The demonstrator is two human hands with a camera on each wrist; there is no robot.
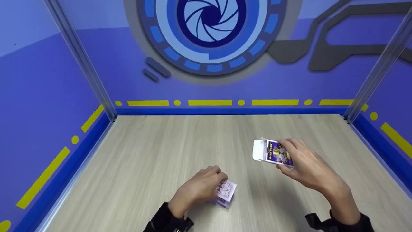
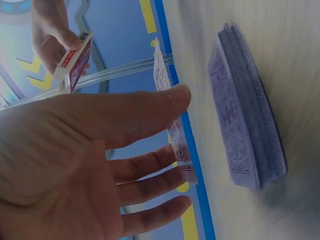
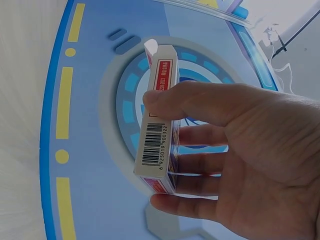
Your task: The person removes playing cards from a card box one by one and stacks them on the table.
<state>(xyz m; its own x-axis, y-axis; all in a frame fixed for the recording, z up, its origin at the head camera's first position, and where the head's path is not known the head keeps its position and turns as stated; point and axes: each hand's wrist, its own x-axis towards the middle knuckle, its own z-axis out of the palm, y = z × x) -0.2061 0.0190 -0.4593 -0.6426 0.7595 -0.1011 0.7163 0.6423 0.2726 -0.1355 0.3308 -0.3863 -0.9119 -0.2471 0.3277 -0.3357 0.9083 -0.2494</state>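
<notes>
Cardboard, likely light and crushable, forms the box (image 1: 279,153) the right hand (image 1: 304,164) grips, sensibly by its narrow sides, above the tabletop (image 1: 145,154), while the left hand (image 1: 202,185) pinches a card (image 2: 181,142) near the deck (image 2: 235,120).

Here's the tabletop (image 1: 145,145), with the back wall (image 1: 225,90) rising behind it, the left wall (image 1: 42,112) flanking one side, the right wall (image 1: 392,106) the other; front and near centre, it's the deck (image 2: 237,115) lying on the wood, and just above it a card, possibly more than one, (image 2: 179,137) between thumb and fingers of the left hand (image 1: 204,183); over to the right and farther back, the right hand (image 1: 305,164) has the box (image 1: 278,153) up above the table, its flap (image 1: 258,149) at the left end!
</notes>
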